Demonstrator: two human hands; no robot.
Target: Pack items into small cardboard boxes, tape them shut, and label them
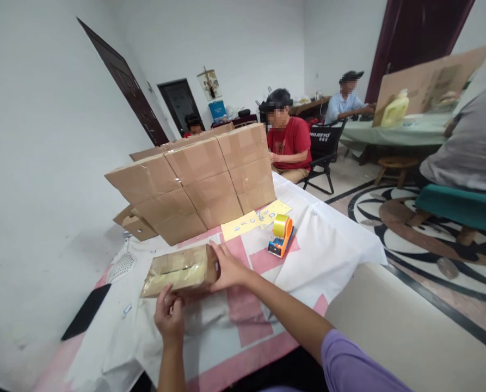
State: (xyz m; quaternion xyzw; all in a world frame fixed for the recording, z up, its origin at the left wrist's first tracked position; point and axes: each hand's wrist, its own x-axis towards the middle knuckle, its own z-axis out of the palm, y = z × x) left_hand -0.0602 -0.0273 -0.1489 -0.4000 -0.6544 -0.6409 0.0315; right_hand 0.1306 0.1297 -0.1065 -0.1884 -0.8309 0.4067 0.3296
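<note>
A small cardboard box [181, 268] lies on the cloth in front of me, with shiny tape and a dark slit along its top. My right hand [226, 268] grips the box's right end, fingers on the far side and thumb nearer to me. At the near left edge is my left hand [170, 311], its fingers curled and one fingertip against the box. What those fingers may pinch is too small to make out. To the right stands an orange and blue tape dispenser [282, 239] with a yellowish tape roll [281, 224], touched by neither hand.
A wall of taped cardboard boxes [197, 185] stands across the table behind the small box. Yellow paper sheets [243, 223] lie at its foot. A black flat object [86, 311] is at the left edge. A person in a red shirt [294, 139] sits beyond.
</note>
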